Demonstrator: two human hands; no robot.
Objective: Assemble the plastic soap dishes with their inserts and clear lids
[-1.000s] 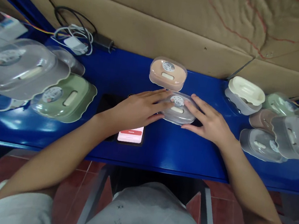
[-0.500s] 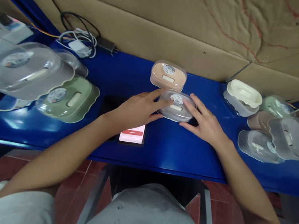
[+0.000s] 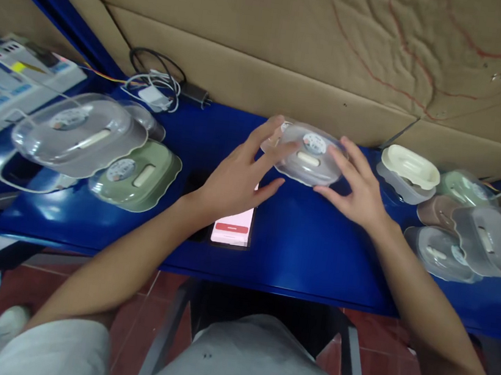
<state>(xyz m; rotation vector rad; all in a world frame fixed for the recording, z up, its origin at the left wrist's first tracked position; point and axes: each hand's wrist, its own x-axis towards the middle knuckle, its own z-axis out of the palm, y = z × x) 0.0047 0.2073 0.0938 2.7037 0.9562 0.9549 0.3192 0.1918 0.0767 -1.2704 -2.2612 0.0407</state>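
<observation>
A grey oval box with a clear lid (image 3: 317,165), a white lid handle and a round sticker sits between my hands near the back of the table. My left hand (image 3: 245,177) holds its left side, index finger over the lid and thumb at the front edge. On the right side, my right hand (image 3: 358,192) grips it with fingers on the lid and thumb at the lower edge. Behind its left end, a similar peach box (image 3: 277,142) is mostly hidden. Whether the grey box rests on it or hovers, I cannot tell.
Lidded boxes in grey (image 3: 77,134) and green (image 3: 140,182) stand at left. A lit phone (image 3: 231,233) lies below my left hand. Coiled cables (image 3: 156,92) are at the back. Several more boxes, with a cream tray (image 3: 410,165), stand at right. Cardboard (image 3: 249,58) lines the back.
Both hands have moved the grey box farther back, so it now covers much of the peach box. The whole view has shifted slightly.
</observation>
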